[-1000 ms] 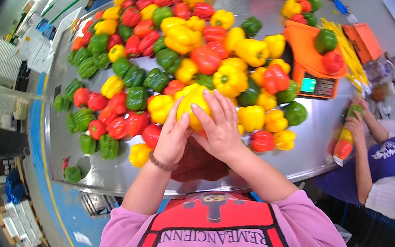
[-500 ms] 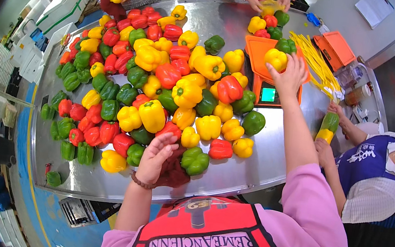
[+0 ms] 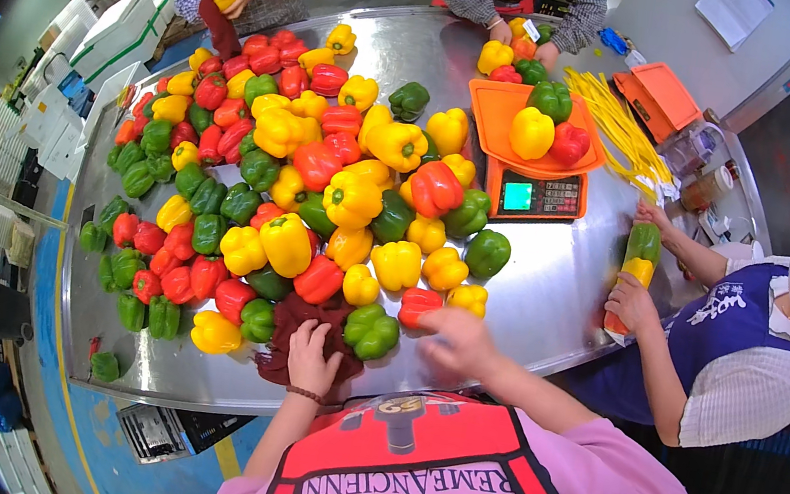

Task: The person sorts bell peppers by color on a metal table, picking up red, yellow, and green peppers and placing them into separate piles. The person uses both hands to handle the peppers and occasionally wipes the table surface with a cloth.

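Bell peppers (image 3: 283,132) in red, yellow and green lie on the tabletop (image 3: 552,279), most of them in a broad, loose heap to the left of the scale (image 3: 555,197). The spread is mostly shallow, which probably leaves most peppers within reach from above.

Three peppers rest together on the pan (image 3: 493,124) of the scale: one yellow (image 3: 531,133), one green (image 3: 550,100) and one red (image 3: 571,144). The raised rim presumably stops these rounded bodies from rolling off. The scale display (image 3: 517,196) is lit and faces the near side, an orientation that suits reading from there.

The hands are apart. The left hand (image 3: 312,357) lies on a dark red cloth (image 3: 292,316), near side and left of the scale; whether the fingers grip the fabric cannot be told. The cloth's position at the near edge likely places it in easy reach. The right hand (image 3: 462,342), on the near side of the scale, is blurred beside a red pepper (image 3: 419,308); contact and finger closure cannot be confirmed.

To the right of the scale, a co-worker (image 3: 741,336) holds a row of peppers (image 3: 645,244) with both hands, apparently so that the pieces stay aligned.
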Action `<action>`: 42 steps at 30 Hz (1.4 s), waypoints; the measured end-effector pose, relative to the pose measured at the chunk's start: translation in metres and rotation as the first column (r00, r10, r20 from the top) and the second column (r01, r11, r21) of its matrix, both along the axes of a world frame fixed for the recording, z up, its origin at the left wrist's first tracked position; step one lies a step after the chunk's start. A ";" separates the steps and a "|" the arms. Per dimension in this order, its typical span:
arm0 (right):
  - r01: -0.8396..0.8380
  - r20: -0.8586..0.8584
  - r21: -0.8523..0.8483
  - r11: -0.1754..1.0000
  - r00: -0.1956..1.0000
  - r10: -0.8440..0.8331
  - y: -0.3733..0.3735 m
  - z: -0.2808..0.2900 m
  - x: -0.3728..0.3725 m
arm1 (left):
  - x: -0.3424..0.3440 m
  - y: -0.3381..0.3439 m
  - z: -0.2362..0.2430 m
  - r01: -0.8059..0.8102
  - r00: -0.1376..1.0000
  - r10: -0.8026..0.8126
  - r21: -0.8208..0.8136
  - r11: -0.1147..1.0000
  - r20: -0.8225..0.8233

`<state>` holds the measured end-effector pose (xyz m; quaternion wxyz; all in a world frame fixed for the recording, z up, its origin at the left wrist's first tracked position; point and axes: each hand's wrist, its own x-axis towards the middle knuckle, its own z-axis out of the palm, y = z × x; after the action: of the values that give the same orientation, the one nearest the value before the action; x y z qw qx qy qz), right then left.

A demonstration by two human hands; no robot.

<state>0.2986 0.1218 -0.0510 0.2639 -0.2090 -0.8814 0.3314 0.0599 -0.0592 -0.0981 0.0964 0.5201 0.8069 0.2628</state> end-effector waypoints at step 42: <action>0.498 0.119 0.683 0.534 0.646 -0.754 0.256 0.067 -0.058 | -0.023 -0.019 -0.041 -0.011 0.975 0.048 0.169 0.986 -0.219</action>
<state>0.2404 0.3777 0.0164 0.2313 -0.4874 -0.8314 -0.1332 0.0365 -0.0778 -0.1392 -0.0421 0.5405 0.7954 0.2710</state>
